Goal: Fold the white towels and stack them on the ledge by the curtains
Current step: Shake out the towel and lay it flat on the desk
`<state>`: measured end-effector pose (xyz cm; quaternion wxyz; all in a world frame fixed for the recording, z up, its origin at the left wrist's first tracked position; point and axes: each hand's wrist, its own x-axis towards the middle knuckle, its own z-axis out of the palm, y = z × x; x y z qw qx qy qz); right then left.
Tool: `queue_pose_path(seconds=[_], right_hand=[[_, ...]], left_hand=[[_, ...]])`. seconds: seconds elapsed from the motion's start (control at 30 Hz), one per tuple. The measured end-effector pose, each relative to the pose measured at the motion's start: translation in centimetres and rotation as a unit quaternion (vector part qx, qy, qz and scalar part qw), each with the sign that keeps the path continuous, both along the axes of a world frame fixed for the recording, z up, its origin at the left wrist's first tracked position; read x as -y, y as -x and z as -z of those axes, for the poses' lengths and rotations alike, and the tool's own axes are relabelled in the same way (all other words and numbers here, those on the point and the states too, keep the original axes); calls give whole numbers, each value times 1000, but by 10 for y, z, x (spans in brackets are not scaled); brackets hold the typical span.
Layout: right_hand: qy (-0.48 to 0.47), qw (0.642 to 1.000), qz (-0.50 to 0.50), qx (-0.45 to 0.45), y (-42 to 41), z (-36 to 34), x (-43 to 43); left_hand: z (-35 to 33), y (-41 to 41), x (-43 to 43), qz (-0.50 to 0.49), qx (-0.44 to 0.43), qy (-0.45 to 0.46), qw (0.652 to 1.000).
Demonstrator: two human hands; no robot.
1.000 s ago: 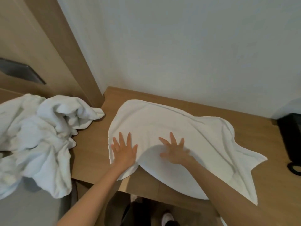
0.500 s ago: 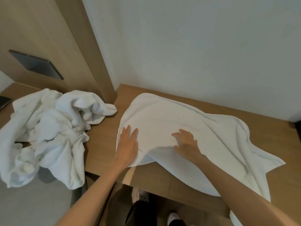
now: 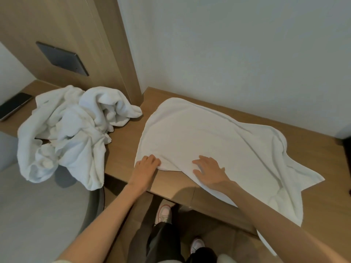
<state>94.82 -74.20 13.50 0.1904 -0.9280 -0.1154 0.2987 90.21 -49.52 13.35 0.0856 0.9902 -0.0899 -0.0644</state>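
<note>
A white towel lies spread on the wooden tabletop, its near edge and right corner hanging over the front. My left hand is at the towel's near left corner with its fingers curled on the edge. My right hand rests flat on the towel near the front edge, fingers spread. A crumpled heap of white towels sits on the left of the tabletop and droops over its front.
A dark phone lies at the far left of the tabletop. A wooden partition with a dark panel rises behind the heap. A white wall backs the table. A dark object shows at the right edge. My shoes are below.
Both hands have slid back toward the towel's near edge. My left hand went from flat on the cloth to curled on the near left corner. The view shifted, revealing more of the left side.
</note>
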Motion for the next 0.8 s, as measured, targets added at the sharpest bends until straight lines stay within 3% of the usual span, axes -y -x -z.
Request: queue_pose_path(seconds=[0.23, 0.47, 0.63, 0.8], right_hand=[[46, 999, -8, -25, -1, 2, 10], [89, 996, 29, 0, -11, -18, -8], [25, 993, 46, 105, -36, -25, -27], [-9, 995, 30, 96, -80, -22, -54]], left_hand=[[-13, 37, -44, -58, -30, 31, 997], [-27, 16, -21, -119, -151, -64, 979], [-31, -23, -14, -163, -89, 98, 978], [-15, -83, -6, -178, 8, 187, 966]])
